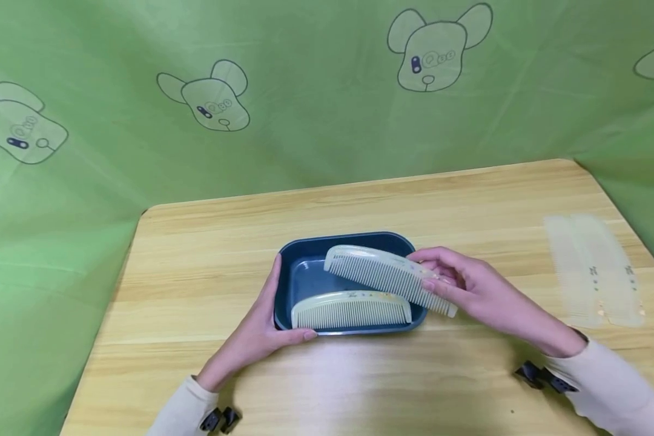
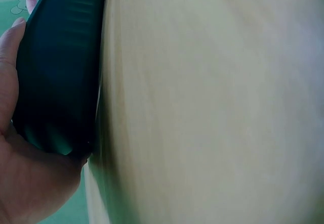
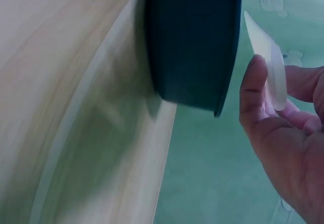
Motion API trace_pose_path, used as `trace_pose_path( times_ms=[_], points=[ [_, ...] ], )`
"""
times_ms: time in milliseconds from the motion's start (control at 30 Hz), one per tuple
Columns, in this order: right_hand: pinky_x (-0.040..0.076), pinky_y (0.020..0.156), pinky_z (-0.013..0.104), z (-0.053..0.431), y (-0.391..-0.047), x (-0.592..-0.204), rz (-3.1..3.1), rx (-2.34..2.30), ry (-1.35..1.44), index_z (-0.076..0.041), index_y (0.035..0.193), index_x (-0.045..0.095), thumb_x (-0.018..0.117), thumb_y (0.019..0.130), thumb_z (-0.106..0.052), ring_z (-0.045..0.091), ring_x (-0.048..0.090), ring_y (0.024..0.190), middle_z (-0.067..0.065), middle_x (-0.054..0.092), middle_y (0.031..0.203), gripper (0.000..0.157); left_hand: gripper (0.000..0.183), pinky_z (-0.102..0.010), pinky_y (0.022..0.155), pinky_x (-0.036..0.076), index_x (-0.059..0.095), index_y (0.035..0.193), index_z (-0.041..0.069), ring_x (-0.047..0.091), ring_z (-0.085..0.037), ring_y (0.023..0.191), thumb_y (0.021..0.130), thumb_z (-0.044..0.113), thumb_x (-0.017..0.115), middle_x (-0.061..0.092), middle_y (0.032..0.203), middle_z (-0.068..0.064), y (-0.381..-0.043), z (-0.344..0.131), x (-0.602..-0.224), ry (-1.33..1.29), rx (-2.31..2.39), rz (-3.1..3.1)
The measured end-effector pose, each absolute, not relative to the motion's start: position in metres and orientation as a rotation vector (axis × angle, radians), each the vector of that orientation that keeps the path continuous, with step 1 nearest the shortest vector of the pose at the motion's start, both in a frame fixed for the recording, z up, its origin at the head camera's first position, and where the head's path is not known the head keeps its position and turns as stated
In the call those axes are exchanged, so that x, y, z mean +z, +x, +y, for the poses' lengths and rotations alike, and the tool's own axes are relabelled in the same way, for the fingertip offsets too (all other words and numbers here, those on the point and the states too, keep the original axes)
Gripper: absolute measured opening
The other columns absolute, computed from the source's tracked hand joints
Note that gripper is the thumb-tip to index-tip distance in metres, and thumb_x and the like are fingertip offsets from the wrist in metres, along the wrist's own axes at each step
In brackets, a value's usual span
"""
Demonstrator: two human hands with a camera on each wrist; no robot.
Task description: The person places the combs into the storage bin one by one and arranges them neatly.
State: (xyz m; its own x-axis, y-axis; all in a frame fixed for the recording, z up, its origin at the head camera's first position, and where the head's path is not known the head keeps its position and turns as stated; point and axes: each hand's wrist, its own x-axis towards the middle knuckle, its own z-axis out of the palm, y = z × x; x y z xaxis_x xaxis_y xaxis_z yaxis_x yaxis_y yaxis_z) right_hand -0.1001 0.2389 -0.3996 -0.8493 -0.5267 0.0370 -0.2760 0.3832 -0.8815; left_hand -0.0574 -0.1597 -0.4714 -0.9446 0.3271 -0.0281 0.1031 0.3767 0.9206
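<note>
A dark blue rectangular tray point(image 1: 309, 277) stands mid-table. My left hand point(image 1: 258, 324) grips its left end, thumb along the front wall and fingers along the left side; the left wrist view shows the palm against the tray's corner. Inside, along the front wall, lies a pale comb point(image 1: 351, 310) with its teeth toward me. My right hand point(image 1: 476, 290) pinches a second pale comb point(image 1: 378, 270) by its right end, between thumb and fingers. This comb slants over the tray's right half, teeth toward me. In the right wrist view, the held comb point(image 3: 273, 72) appears above the tray's rim.
Two more pale combs point(image 1: 572, 272) lie side by side at the table's right, faint against the wood grain. A green curtain point(image 1: 316, 139) with printed animal heads hangs behind the wooden table point(image 1: 207, 242).
</note>
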Motion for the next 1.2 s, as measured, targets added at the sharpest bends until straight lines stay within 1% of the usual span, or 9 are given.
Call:
trace_pose_path(
  times_ms=[167, 300, 433, 533, 667, 800, 900, 1067, 1200],
  points=[
    [0.055, 0.063, 0.028, 0.222, -0.103, -0.405, 2.396, -1.386, -0.829, -0.017, 0.147, 0.066, 0.068, 0.108, -0.003, 0.014, 0.063, 0.081, -0.001, 0.072, 0.106, 0.041, 0.143, -0.064, 0.128, 0.011, -0.009, 0.174, 0.044, 0.003, -0.024, 0.165, 0.082, 0.034, 0.1, -0.005, 0.181, 0.009, -0.057, -0.161, -0.472, 0.387, 1.592, 2.434],
    [0.054, 0.068, 0.028, 0.21, -0.105, -0.406, 2.433, -1.308, -0.945, -0.016, 0.147, 0.066, 0.066, 0.109, -0.003, 0.011, 0.059, 0.082, -0.005, 0.07, 0.111, 0.04, 0.142, -0.065, 0.128, 0.011, -0.009, 0.173, 0.045, 0.003, -0.023, 0.165, 0.082, 0.035, 0.1, -0.005, 0.181, 0.011, -0.058, -0.161, -0.47, 0.374, 1.582, 2.441],
    [0.056, 0.081, 0.032, 0.201, -0.107, -0.408, 2.459, -1.231, -1.02, -0.013, 0.146, 0.066, 0.062, 0.11, -0.001, 0.011, 0.061, 0.094, -0.003, 0.071, 0.129, 0.038, 0.142, -0.065, 0.128, 0.011, -0.009, 0.173, 0.045, 0.003, -0.024, 0.165, 0.083, 0.035, 0.099, -0.005, 0.181, 0.011, -0.058, -0.161, -0.469, 0.376, 1.578, 2.439],
    [0.058, 0.092, 0.039, 0.196, -0.107, -0.408, 2.449, -1.193, -1.028, -0.01, 0.146, 0.066, 0.059, 0.112, -0.002, 0.013, 0.064, 0.106, 0.0, 0.07, 0.138, 0.036, 0.142, -0.065, 0.128, 0.011, -0.01, 0.173, 0.044, 0.003, -0.023, 0.165, 0.083, 0.034, 0.099, -0.005, 0.181, 0.011, -0.057, -0.161, -0.469, 0.378, 1.583, 2.432],
    [0.057, 0.101, 0.05, 0.191, -0.109, -0.407, 2.435, -1.169, -1.008, -0.008, 0.147, 0.066, 0.057, 0.113, -0.003, 0.019, 0.065, 0.12, 0.002, 0.069, 0.141, 0.035, 0.142, -0.065, 0.128, 0.01, -0.009, 0.173, 0.045, 0.003, -0.022, 0.165, 0.082, 0.034, 0.1, -0.005, 0.181, 0.011, -0.057, -0.16, -0.47, 0.379, 1.59, 2.428],
    [0.053, 0.108, 0.057, 0.186, -0.112, -0.408, 2.427, -1.131, -1.043, -0.009, 0.144, 0.068, 0.057, 0.113, -0.003, 0.025, 0.063, 0.131, 0.001, 0.069, 0.142, 0.034, 0.142, -0.065, 0.128, 0.011, -0.009, 0.173, 0.046, 0.003, -0.022, 0.165, 0.083, 0.034, 0.099, -0.005, 0.181, 0.012, -0.057, -0.161, -0.471, 0.375, 1.588, 2.429],
    [0.053, 0.108, 0.055, 0.183, -0.113, -0.408, 2.422, -1.096, -1.077, -0.01, 0.143, 0.069, 0.056, 0.113, -0.003, 0.023, 0.063, 0.131, 0.0, 0.07, 0.141, 0.033, 0.142, -0.066, 0.128, 0.011, -0.009, 0.173, 0.046, 0.004, -0.022, 0.165, 0.082, 0.034, 0.099, -0.004, 0.181, 0.012, -0.057, -0.161, -0.471, 0.37, 1.592, 2.429],
    [0.057, 0.095, 0.045, 0.181, -0.112, -0.407, 2.433, -1.03, -1.08, -0.011, 0.139, 0.07, 0.059, 0.112, -0.002, 0.015, 0.064, 0.115, -0.001, 0.071, 0.135, 0.031, 0.142, -0.065, 0.128, 0.012, -0.009, 0.173, 0.046, 0.005, -0.022, 0.165, 0.082, 0.033, 0.1, -0.003, 0.181, 0.012, -0.058, -0.16, -0.471, 0.378, 1.599, 2.426],
    [0.057, 0.091, 0.043, 0.177, -0.11, -0.409, 2.472, -0.974, -1.093, -0.012, 0.134, 0.071, 0.06, 0.111, -0.002, 0.015, 0.065, 0.109, -0.001, 0.073, 0.13, 0.028, 0.142, -0.065, 0.128, 0.012, -0.009, 0.173, 0.046, 0.005, -0.022, 0.165, 0.083, 0.033, 0.1, -0.003, 0.181, 0.012, -0.057, -0.16, -0.471, 0.375, 1.598, 2.422]
  ],
)
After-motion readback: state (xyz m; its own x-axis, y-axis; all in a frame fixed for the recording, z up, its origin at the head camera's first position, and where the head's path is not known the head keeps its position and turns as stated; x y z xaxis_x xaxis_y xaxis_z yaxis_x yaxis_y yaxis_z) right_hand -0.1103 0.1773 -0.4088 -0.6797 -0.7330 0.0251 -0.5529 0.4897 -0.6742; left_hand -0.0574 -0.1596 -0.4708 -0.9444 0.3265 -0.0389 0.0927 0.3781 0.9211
